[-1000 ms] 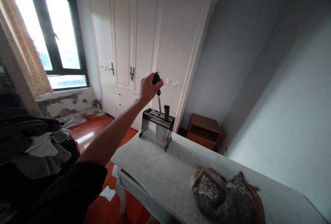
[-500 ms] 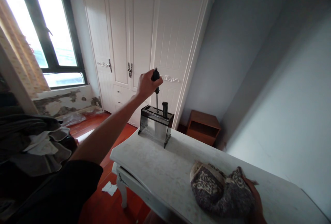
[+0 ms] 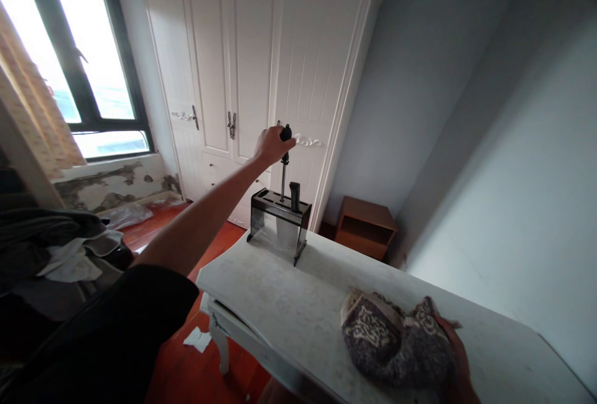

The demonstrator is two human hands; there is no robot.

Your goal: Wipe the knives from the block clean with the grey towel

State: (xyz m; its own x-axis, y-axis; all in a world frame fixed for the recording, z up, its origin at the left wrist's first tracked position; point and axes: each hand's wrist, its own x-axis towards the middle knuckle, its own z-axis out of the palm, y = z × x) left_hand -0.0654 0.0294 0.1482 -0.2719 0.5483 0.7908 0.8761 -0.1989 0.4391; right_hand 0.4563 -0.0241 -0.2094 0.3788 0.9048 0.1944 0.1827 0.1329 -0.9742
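My left hand [image 3: 275,143] is closed around the black handle of a sharpening steel [image 3: 284,177], its metal rod upright with the lower end in a slot of the knife block [image 3: 278,230]. The block has a black slotted top and clear sides, and it stands at the far end of the white table. A black-handled knife [image 3: 295,196] sits in another slot, just right of the rod. At the lower right, my right hand [image 3: 457,351] grips the right side of a bunched brown patterned cloth [image 3: 396,342]; some of its fingers are hidden by the cloth.
The white table [image 3: 326,292] runs along the wall. Beyond it are a brown wooden cabinet [image 3: 366,220] and a white wardrobe [image 3: 252,56]. Piled clothes [image 3: 60,255] lie at the left. A scrap of white paper [image 3: 197,340] is on the red floor.
My left hand and the sharpening steel have shifted slightly right relative to the knife block, the rod still in its slot. The camera view has moved a little. My right hand stays at the cloth.
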